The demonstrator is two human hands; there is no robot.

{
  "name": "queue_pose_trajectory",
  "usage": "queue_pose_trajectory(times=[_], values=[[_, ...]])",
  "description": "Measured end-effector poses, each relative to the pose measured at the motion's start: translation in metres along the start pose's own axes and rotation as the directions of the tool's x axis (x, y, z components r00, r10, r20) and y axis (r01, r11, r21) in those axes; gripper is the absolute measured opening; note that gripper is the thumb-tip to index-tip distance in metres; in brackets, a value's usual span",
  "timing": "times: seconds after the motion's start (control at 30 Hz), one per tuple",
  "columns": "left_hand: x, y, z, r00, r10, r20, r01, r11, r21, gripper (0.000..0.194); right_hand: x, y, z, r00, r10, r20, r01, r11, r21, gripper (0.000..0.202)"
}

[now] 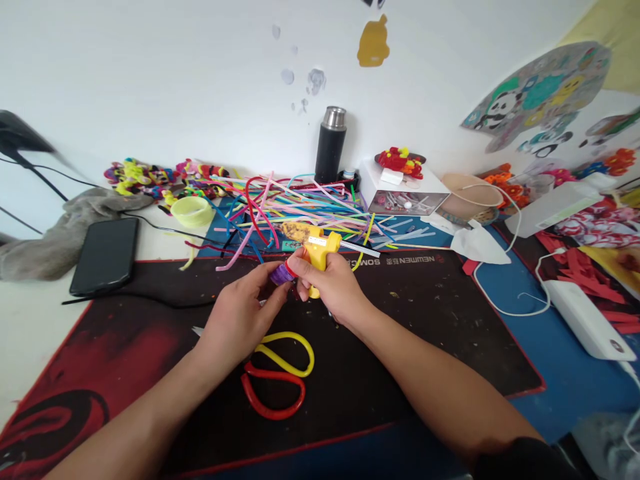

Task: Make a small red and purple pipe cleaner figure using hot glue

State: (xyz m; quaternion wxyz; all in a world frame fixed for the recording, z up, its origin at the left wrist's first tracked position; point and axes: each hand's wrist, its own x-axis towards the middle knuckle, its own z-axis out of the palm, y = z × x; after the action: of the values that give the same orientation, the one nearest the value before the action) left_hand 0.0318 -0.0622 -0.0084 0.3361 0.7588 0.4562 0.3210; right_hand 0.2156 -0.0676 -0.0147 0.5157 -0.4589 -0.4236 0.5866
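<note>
My right hand [336, 283] is closed round the grip of a yellow hot glue gun [317, 250], whose stained nozzle end points left and whose clear glue stick [361, 249] juts out at the right. Between the fingertips of my left hand [245, 307] is a small purple fuzzy piece [281, 274], with a bit of red beside it near my right fingers. Its exact shape is partly covered by my fingers. Below my hands lies a pair of scissors with one yellow and one red handle [276, 408]; its blades are mostly hidden under my left hand.
A dark desk mat [425, 333] covers the desk front. Behind it are heaped pipe cleaners [300, 200], a black thermos [330, 147] and a white drawer box [400, 190]. A phone [105, 255] lies left; a white power bank [587, 320] and looping cables lie right.
</note>
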Motion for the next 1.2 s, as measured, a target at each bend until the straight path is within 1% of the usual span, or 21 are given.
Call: queue_pose_trajectory(times=[0.17,0.27,0.5,0.63,0.73,0.87,0.97,1.2], values=[[0.0011,-0.0013,-0.0016,1.000,0.019,0.013,-0.020,0.999,0.039,0.039,-0.0001,0.0007,0.0004,1.000,-0.001,-0.001,0.001,1.000,-0.006,0.055],[0.0010,-0.0012,-0.0022,1.000,0.014,0.021,-0.014,1.000,0.027,0.040,-0.0004,0.0003,0.0011,1.000,-0.005,-0.001,0.005,1.000,0.002,0.054],[0.0004,0.0016,0.0009,1.000,-0.006,0.001,0.006,0.999,-0.042,0.042,-0.0001,0.0003,0.0011,1.000,-0.005,-0.025,0.005,1.000,0.008,0.054],[0.0003,0.0026,0.0008,1.000,0.011,0.017,-0.010,0.999,-0.037,0.044,0.0005,0.0020,-0.0002,0.999,-0.015,-0.040,0.016,1.000,0.015,0.054],[0.0001,0.0026,0.0001,1.000,0.016,0.010,-0.016,1.000,-0.023,0.045,0.0005,0.0031,-0.0006,0.999,-0.019,-0.026,0.019,1.000,0.006,0.053],[0.0002,0.0021,0.0003,1.000,-0.001,0.009,0.002,0.999,-0.033,0.043,0.0003,0.0032,0.0006,1.000,-0.012,-0.023,0.012,1.000,-0.017,0.054],[0.0009,0.0022,0.0016,1.000,-0.018,0.017,0.019,0.998,-0.065,0.043,0.0001,0.0026,0.0017,1.000,-0.010,-0.029,0.010,1.000,-0.011,0.055],[0.0021,0.0009,0.0037,0.998,-0.053,0.018,0.055,0.995,-0.083,0.045,0.0003,0.0035,0.0019,1.000,-0.002,-0.029,0.002,1.000,0.004,0.055]])
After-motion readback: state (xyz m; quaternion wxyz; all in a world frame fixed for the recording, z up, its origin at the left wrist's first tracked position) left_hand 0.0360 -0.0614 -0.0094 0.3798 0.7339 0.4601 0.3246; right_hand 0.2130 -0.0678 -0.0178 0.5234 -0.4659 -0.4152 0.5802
